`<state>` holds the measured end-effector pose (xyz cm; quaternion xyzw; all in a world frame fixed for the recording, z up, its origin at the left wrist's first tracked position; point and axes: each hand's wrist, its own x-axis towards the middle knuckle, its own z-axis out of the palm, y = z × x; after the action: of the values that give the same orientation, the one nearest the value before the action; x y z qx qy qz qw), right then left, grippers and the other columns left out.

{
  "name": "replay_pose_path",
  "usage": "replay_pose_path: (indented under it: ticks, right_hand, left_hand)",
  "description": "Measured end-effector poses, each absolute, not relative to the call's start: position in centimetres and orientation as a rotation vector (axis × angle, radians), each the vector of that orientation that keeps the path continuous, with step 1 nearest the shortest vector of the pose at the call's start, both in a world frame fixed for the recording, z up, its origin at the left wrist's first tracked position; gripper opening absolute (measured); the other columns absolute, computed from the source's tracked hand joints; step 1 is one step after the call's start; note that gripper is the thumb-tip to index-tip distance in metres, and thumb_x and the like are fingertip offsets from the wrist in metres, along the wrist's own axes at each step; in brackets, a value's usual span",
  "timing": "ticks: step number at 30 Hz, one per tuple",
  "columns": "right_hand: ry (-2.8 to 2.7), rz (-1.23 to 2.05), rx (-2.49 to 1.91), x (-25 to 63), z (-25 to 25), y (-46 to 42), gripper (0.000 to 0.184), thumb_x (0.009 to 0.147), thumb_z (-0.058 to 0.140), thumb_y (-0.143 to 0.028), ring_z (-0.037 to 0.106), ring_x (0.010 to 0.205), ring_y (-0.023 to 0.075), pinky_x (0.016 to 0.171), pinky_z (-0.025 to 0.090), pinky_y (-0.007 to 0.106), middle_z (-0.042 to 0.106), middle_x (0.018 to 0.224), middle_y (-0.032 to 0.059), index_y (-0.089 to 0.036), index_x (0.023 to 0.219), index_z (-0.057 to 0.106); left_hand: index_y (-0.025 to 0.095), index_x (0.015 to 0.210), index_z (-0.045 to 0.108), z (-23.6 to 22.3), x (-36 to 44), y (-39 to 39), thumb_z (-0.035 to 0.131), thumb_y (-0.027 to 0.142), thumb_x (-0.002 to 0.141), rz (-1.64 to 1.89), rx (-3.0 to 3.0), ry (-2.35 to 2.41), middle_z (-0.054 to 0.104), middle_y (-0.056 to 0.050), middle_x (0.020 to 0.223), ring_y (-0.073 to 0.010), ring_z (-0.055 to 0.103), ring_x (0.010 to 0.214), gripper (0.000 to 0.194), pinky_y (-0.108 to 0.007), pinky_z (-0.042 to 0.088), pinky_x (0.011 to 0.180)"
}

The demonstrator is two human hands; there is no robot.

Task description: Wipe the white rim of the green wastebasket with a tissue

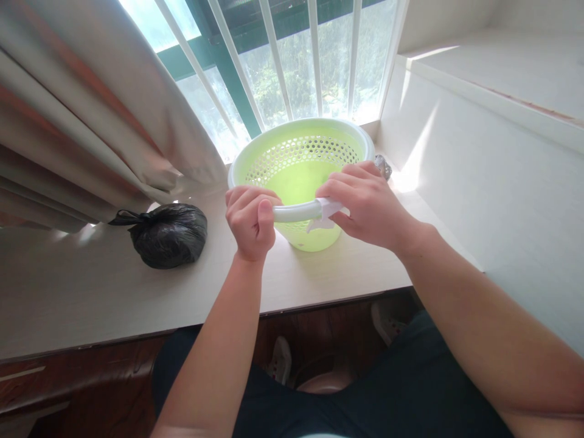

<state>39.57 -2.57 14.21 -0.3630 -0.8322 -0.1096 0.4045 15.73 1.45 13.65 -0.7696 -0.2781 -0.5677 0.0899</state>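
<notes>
A light green plastic basket with a pale thick rim and rows of holes stands on the white sill, tilted a little toward me. Its inside shows nothing but the green bottom. My left hand is closed round the near left part of the rim. With my right hand I press a white tissue round the near right part of the rim. One end of the tissue hangs loose below the rim. The fingertips of my left hand are hidden behind the rim.
A knotted black plastic bag lies left of the basket. Behind are a barred window and a beige curtain. A white panel rises on the right. A crumpled shiny thing sits behind my right hand.
</notes>
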Motion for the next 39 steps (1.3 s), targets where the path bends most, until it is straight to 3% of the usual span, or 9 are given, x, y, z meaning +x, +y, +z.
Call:
replay_pose_path:
  ticks: [39]
  right_hand:
    - [-2.081,-0.242,-0.982,39.30,14.22,-2.74,0.007,0.096,0.058,-0.020,0.055,0.091,0.0261,0.092,0.034,0.041,0.071,0.092,0.0027,-0.025,0.099,0.061]
  left_hand:
    - [0.026,0.064,0.065,13.64,16.05,1.37,0.037,0.041,0.111,-1.658,-2.248,-0.923,0.073,-0.002,0.072,-0.0205,0.064,0.073,0.058,-0.046,0.048,0.085]
